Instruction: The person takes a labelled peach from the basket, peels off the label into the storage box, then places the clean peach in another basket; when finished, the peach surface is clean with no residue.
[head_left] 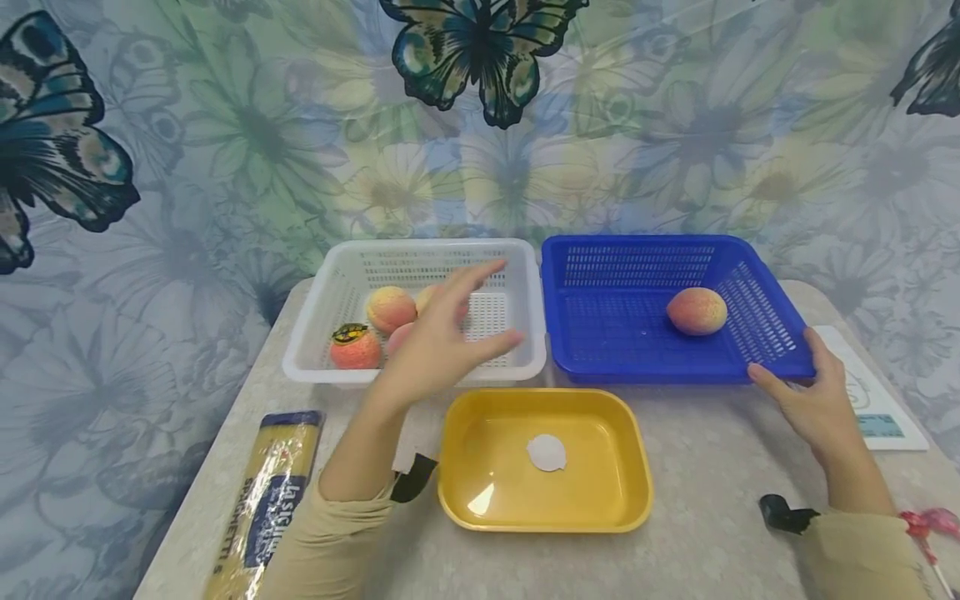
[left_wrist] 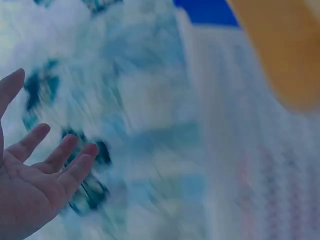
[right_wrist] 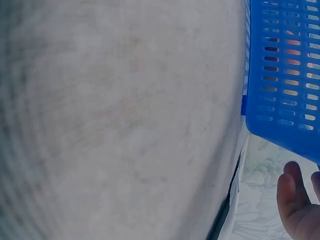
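In the head view my left hand [head_left: 438,346] is over the white basket [head_left: 303,358], its fingers spread and nothing in them. Several peaches lie in that basket beneath and left of the hand, one peach [head_left: 355,347] with a black and gold label; the hand partly covers others. At the front right corner of the blue basket [head_left: 600,337], my right hand [head_left: 821,408] holds it, thumb along the front and fingers at the right side. A single peach [head_left: 697,312] rests inside the blue basket. The left wrist view is blurred, with the open palm [left_wrist: 35,190] at left.
A yellow tray [head_left: 480,500] with a white oval piece [head_left: 547,452] in it stands in front of the baskets. Packaged spaghetti [head_left: 273,492] lies at left. A white flat box [head_left: 881,408] is right of the blue basket, with pink-wrapped lollipops [head_left: 930,523] at lower right.
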